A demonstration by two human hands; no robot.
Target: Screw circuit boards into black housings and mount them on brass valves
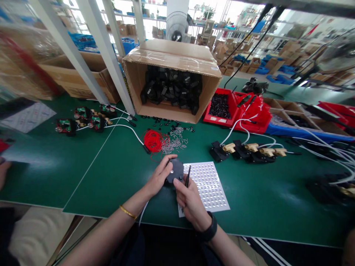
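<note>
In the head view, held on the near side of a large brown cardboard box [173, 116] tipped open toward the worktop's front: a flat black plastic housing [178, 170] with a small pale spot on its face. Clasped along one side by the bare left hand [157, 180], fingers laid across the top; pressed at a lower corner by the thumb of the bare right hand [190, 201]. Also gripped in that right hand, tip upward, a slim black rod-like tool [188, 175], too small to identify. Hands close together, housing between.

Nearer than the box and partly behind the right hand, a white rectangular sheet [212, 184] with rows of shiny round dots, flat on a smooth green worktop [124, 195]. Just in front of the box, a loose coil of thin red wire [152, 140], touching a scatter of small silver screw-like pieces [174, 144]. Inside the box, a heap of black plastic parts [173, 88].

Just right of the box, a red plastic bin [219, 119] of tiny black pieces; nearer and farther right, black units with brass fittings [244, 150] and white cables. Left of the box, assemblies with green circuit boards [66, 125]. Far left, part of another person's hand [3, 173], blurred.
</note>
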